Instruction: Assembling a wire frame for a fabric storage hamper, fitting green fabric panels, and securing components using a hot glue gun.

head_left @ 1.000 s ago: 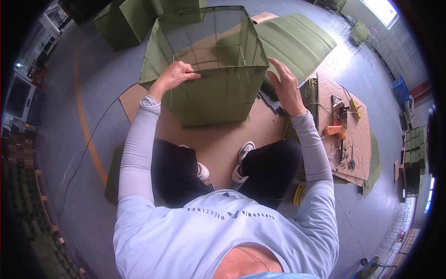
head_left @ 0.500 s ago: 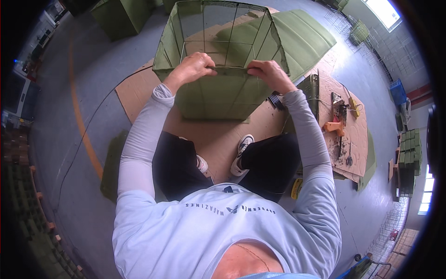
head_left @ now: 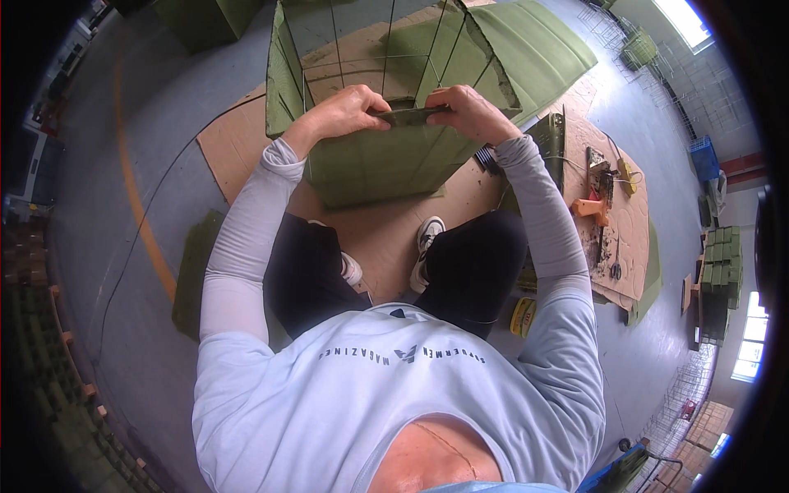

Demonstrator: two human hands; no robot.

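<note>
In front of me stands a box-shaped wire frame covered with green sheet (head_left: 386,168), its top side toward me showing thin metal rods. My left hand (head_left: 349,111) pinches the near upper edge of the green sheet, left of the middle. Close by on the same edge, my right hand (head_left: 470,115) grips with its thumb and fingers pressed together. Between the two hands the edge looks folded and dark. Both hands hide part of that rim.
Cardboard (head_left: 362,238) lies under the box and my feet. To the right, a cardboard-topped stand carries an orange glue gun (head_left: 588,209) and scissors (head_left: 616,269). A yellow tub (head_left: 522,316) sits by my right leg. A green sheet (head_left: 538,53) spreads behind the box.
My hands have come closer together along the near rim. The box has tilted and shifted a little, with its far rim now cut off at the top.
</note>
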